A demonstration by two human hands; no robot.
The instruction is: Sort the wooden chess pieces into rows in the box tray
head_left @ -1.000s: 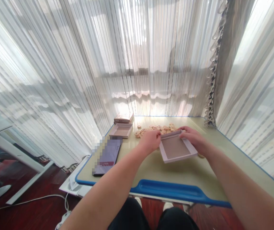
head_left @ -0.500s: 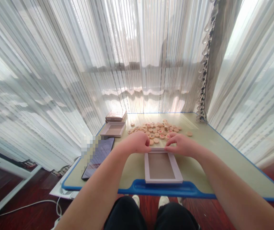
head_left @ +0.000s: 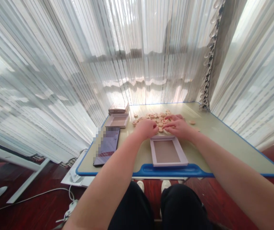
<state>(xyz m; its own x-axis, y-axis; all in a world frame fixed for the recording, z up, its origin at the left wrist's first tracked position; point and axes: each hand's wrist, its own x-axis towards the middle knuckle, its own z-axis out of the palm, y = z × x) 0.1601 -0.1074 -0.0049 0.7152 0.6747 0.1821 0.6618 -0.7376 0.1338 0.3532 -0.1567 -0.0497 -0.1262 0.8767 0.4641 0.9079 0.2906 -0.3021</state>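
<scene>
- The left hand [head_left: 147, 129] is low at the near side of the round pieces [head_left: 160, 125]. Its grip is curled, with the fingertips turned inward; I cannot tell whether a piece is held in it.
- The right hand [head_left: 179, 128] reaches over the same pieces from the other side. Its grip is loose, the fingers spread apart; what lies under the palm is hidden.
- The pieces lie in a loose group on the table [head_left: 225, 143], beyond the shallow box [head_left: 170, 164]. Both hands cover some of them, so they cannot be counted. Their marks are too small and blurred to read.
- One loose piece [head_left: 193, 122] lies apart, to the right of the group.
- The box stands with its inside upward, its near wall at the blue edge [head_left: 137, 174] of the table. Whether a hand touches its far wall is not clear.
- At the far left, a second shallow box [head_left: 117, 121] lies in front of a stack [head_left: 118, 108], whose cover is washed out by light.
- The dark tablet [head_left: 108, 146] is partly hidden by square blurring on its left side.
- Both forearms are cut off by the frame.
</scene>
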